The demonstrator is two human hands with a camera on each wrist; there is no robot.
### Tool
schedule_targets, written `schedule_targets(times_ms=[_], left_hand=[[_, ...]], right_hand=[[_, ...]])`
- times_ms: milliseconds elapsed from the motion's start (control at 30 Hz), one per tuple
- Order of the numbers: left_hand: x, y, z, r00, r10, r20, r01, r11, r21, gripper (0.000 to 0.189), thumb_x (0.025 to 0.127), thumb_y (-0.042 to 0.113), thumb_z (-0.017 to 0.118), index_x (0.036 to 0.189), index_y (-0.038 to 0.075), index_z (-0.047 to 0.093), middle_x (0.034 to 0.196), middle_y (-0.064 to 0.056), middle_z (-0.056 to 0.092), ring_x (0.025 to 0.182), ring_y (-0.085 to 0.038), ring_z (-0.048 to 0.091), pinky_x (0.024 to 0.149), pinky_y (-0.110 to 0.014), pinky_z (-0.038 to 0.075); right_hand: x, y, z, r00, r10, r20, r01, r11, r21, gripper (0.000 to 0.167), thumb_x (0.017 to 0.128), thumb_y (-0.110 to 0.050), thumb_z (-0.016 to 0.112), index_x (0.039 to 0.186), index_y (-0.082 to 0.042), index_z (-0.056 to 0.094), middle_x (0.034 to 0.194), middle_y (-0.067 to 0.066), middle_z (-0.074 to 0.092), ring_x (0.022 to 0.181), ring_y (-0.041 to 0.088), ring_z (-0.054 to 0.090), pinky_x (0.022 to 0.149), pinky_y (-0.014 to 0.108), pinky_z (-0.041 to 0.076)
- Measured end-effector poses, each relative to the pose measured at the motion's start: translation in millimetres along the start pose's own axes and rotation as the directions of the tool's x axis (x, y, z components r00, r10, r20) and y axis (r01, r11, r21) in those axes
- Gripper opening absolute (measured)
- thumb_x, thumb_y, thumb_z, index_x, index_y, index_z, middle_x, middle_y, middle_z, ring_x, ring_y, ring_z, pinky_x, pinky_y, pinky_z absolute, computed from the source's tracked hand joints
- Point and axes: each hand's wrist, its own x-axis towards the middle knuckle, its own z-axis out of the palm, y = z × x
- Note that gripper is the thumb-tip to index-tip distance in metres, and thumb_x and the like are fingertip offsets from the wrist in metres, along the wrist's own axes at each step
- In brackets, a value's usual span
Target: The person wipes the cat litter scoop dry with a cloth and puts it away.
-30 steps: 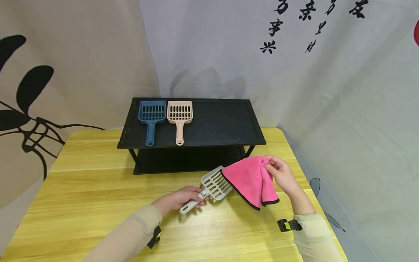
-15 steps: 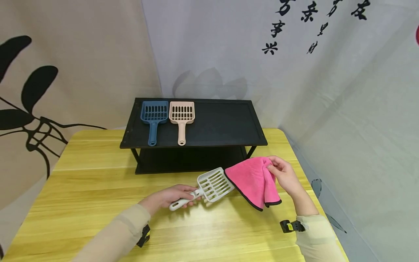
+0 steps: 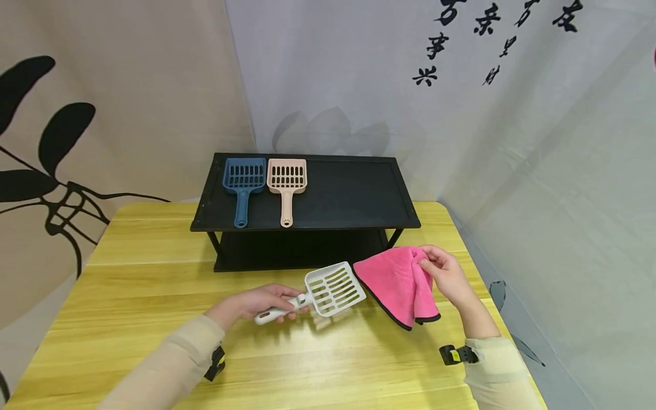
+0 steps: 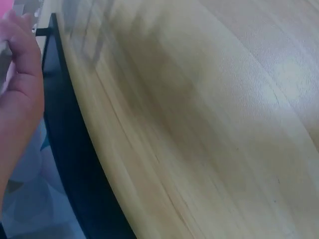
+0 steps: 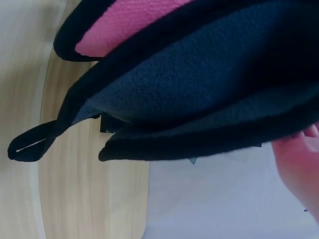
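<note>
A white slotted litter scoop is held by its handle in my left hand, above the tabletop, its head pointing right. My right hand pinches a pink cloth with black edging at its upper right corner; the rest hangs down. The cloth's left edge is close beside the scoop's head. In the right wrist view the cloth's dark underside and a small hanging loop show. Only part of my left hand appears in the left wrist view, at the left edge.
Behind the hands stands a black two-tier rack on the wooden table. On its upper shelf lie a blue litter scoop and a beige-pink one, side by side at the left. A printed cloth curtain hangs behind.
My left hand has moved left with the white scoop, drawing its head out from under the cloth's edge. The scoop lies more level now. My right hand and the cloth have barely moved.
</note>
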Motion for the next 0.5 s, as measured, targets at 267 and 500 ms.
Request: schedule_targets(times_ms=[267,500], left_hand=[[-4.1,4.1,-4.4,0.997,0.033,0.066,-0.033,0.999,0.009,0.056,0.091,0.002,0.052,0.140,-0.012,0.027,0.117,-0.008,0.064,0.081,-0.007,0.060,0.057,-0.014,0.047],[-5.8,7.4,-4.9,0.998,0.023,0.059,-0.024,1.000,0.007,0.054,0.091,0.004,0.054,0.138,-0.010,0.033,0.111,-0.004,0.066,0.073,-0.004,0.059,0.054,-0.012,0.045]], right_hand=[[-0.6,1,0,1.000,0.003,-0.024,-0.004,1.000,-0.012,0.024,0.094,-0.002,0.050,0.114,0.012,0.055,0.086,-0.023,0.060,0.078,-0.002,0.057,0.072,0.013,0.048],[2.8,1,15,0.999,0.025,0.033,-0.025,1.000,0.003,0.027,0.093,-0.004,0.053,0.115,0.011,0.055,0.100,0.008,0.064,0.079,0.000,0.059,0.074,0.014,0.050]])
